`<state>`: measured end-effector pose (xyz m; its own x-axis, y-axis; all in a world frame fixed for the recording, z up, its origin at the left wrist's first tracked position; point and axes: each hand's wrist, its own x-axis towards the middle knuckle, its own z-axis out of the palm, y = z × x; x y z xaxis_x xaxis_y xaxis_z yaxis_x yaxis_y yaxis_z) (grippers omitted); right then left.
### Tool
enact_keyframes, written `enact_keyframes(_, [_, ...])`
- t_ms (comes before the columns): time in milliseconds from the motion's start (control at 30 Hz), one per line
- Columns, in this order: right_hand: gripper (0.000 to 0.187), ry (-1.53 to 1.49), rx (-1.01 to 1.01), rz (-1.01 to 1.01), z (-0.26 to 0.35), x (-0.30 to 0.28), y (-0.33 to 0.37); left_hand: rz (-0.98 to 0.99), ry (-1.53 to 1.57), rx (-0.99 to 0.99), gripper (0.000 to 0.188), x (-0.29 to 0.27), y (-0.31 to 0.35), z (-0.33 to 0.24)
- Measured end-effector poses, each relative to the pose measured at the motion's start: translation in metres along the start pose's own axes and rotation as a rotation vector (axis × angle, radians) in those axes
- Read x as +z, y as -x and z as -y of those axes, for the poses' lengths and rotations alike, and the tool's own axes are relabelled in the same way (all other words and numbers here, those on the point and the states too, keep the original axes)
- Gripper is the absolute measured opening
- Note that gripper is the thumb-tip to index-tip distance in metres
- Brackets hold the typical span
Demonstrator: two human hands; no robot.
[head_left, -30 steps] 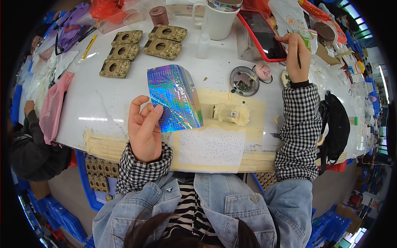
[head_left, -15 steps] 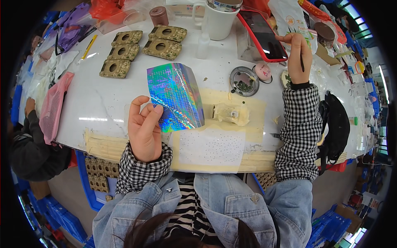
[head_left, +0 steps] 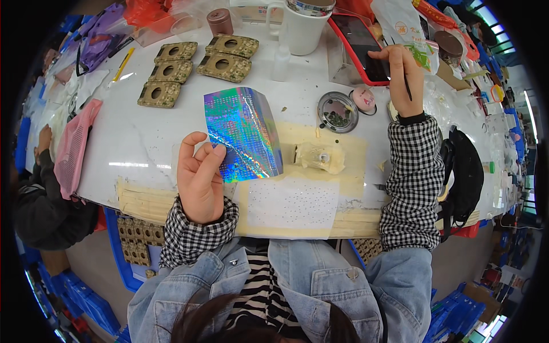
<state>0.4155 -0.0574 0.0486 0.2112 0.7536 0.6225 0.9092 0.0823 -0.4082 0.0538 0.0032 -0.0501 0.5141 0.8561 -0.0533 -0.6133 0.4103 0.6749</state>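
Observation:
My left hand (head_left: 200, 183) pinches a shiny holographic sticker sheet (head_left: 240, 131) by its left edge, with thumb over fingers. The sheet is held up above the table and bends along its right side. My right hand (head_left: 405, 80) is over a red-cased phone (head_left: 353, 43), a fingertip at its dark screen; whether it touches I cannot tell. A thin dark tool (head_left: 408, 90) is tucked in that hand, its kind unclear. Between my arms a tape-wrapped block (head_left: 321, 158) sits on yellowish tape, and below it lies white paper (head_left: 291, 206) sprinkled with small dots.
Several camouflage-patterned pieces (head_left: 170, 72) lie at the back left near a yellow cutter (head_left: 123, 64). A white mug (head_left: 303, 31) stands at the back. A round clear dish (head_left: 338, 112) and a pink disc (head_left: 363, 99) are near the phone. Another person's arm (head_left: 48, 171) is at far left.
My right hand has shifted slightly left and down, its fingertip now over the phone's screen instead of its edge. My left hand and the sheet have barely moved.

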Motion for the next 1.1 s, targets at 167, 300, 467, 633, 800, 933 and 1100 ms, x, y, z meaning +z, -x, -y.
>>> enact_keyframes(167, [0.038, -0.086, 0.075, 0.013, 0.0076, 0.0006, 0.0008, -0.022, -0.008, -0.011, 0.032, 0.0005, 0.0001, -0.0003])
enact_keyframes(300, [0.038, -0.011, 0.028, -0.003, 0.0077, -0.0018, 0.0001, -0.008, 0.001, -0.01, 0.031, -0.0012, -0.0008, 0.0008])
enact_keyframes(467, [0.04, -0.035, 0.051, 0.001, 0.0049, -0.0015, 0.0008, 0.005, 0.009, -0.006, 0.031, -0.0015, -0.0007, 0.0011])
enact_keyframes(633, [0.041, 0.021, 0.056, -0.021, 0.005, -0.003, 0.0001, -0.003, 0.009, -0.01, 0.031, 0.0002, -0.0001, 0.0004])
enact_keyframes(800, [0.042, -0.039, 0.073, -0.091, 0.0054, -0.005, 0.0002, -0.001, 0.012, -0.005, 0.031, -0.0009, -0.0002, 0.0005])
enact_keyframes(933, [0.042, -0.045, 0.067, -0.093, 0.0039, -0.0038, 0.0004, -0.009, 0.011, -0.009, 0.031, -0.0012, -0.0003, 0.0006])
enact_keyframes(1100, [0.041, -0.045, 0.073, -0.089, 0.0045, -0.003, 0.0, -0.017, 0.009, -0.01, 0.031, -0.0019, -0.0004, 0.0005])
